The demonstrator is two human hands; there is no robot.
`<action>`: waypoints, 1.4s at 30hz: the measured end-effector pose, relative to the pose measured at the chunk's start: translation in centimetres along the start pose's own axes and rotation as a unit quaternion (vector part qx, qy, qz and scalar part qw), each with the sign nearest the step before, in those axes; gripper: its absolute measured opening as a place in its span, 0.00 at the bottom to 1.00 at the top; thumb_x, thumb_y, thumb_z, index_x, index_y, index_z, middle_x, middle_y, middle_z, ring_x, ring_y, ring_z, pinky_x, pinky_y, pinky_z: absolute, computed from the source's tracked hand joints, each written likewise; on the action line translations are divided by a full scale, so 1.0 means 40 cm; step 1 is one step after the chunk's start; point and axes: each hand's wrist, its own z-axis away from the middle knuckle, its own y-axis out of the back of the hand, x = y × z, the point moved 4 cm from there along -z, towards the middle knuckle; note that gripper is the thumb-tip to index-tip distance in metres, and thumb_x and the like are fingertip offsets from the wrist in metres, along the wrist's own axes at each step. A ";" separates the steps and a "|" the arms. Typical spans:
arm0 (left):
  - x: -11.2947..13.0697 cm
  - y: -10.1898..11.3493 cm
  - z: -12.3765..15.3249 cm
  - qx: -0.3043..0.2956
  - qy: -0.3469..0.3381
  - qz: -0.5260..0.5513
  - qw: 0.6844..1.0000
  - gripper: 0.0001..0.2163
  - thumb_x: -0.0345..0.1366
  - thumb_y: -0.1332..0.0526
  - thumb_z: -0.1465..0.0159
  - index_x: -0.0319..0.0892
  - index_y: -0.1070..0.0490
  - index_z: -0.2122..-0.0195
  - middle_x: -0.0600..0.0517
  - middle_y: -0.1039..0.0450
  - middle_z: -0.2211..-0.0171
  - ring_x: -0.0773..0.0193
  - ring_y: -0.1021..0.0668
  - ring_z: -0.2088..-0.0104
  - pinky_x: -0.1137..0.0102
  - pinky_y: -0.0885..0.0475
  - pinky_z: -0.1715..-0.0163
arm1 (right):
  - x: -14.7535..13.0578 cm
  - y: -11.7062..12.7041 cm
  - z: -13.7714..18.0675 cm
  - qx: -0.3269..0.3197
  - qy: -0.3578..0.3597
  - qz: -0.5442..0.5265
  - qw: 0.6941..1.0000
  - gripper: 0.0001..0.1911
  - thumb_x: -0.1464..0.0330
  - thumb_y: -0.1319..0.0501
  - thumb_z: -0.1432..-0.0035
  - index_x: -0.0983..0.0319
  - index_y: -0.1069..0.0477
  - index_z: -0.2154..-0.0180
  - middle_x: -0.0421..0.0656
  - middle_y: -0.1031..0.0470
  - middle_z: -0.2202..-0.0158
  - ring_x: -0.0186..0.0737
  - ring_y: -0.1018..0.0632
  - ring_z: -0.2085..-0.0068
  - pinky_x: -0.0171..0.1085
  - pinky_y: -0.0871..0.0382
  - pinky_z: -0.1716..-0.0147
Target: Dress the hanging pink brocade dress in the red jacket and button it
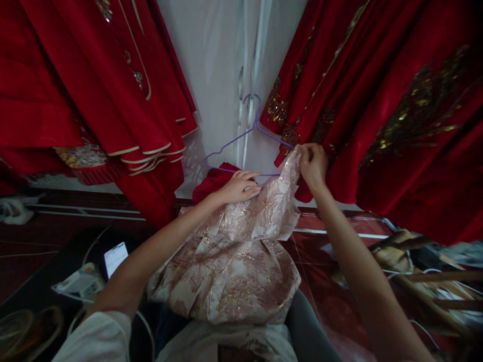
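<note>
A pale pink and gold brocade garment (234,271) lies across my lap, its upper right part lifted. My right hand (314,163) is closed in a pinch on that raised corner, at the right end of a thin purple hanger (231,140). The hanger's right end goes behind the cloth, while its left arm is bare. My left hand (239,187) rests on the garment's top edge just below the hanger's bottom bar, fingers stretched out to the right. Whether its thumb grips any cloth I cannot tell.
Red embroidered garments hang on the left (151,115) and right (377,110) before a pale wall (211,60). A lit phone (115,259) and a small white packet (85,282) lie on a dark surface. Cluttered items (426,281) stand at lower right on the tiled floor.
</note>
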 end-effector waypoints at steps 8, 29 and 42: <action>-0.027 0.058 0.023 0.083 0.013 0.121 0.989 0.12 0.42 0.45 0.32 0.43 0.25 0.64 0.46 0.30 0.43 0.59 0.28 0.45 0.57 0.38 0.43 | -0.060 -0.011 0.001 -0.065 0.027 0.003 0.998 0.21 0.50 0.49 0.37 0.59 0.30 0.64 0.46 0.24 0.68 0.47 0.26 0.64 0.47 0.36 0.56; -0.353 0.159 0.344 0.361 0.342 0.330 0.802 0.21 0.52 0.31 0.50 0.39 0.24 0.64 0.48 0.21 0.64 0.64 0.22 0.66 0.72 0.28 0.65 | -0.035 0.005 -0.031 -0.099 -0.024 -0.079 0.992 0.22 0.46 0.43 0.44 0.58 0.33 0.70 0.39 0.33 0.78 0.37 0.32 0.76 0.37 0.39 0.73; -0.316 0.268 0.145 0.344 0.246 0.272 0.865 0.20 0.51 0.32 0.47 0.40 0.21 0.62 0.47 0.21 0.61 0.61 0.22 0.61 0.69 0.29 0.57 | -0.023 -0.007 -0.024 -0.114 -0.031 -0.109 0.987 0.18 0.50 0.42 0.43 0.58 0.33 0.70 0.37 0.32 0.76 0.36 0.33 0.75 0.36 0.40 0.73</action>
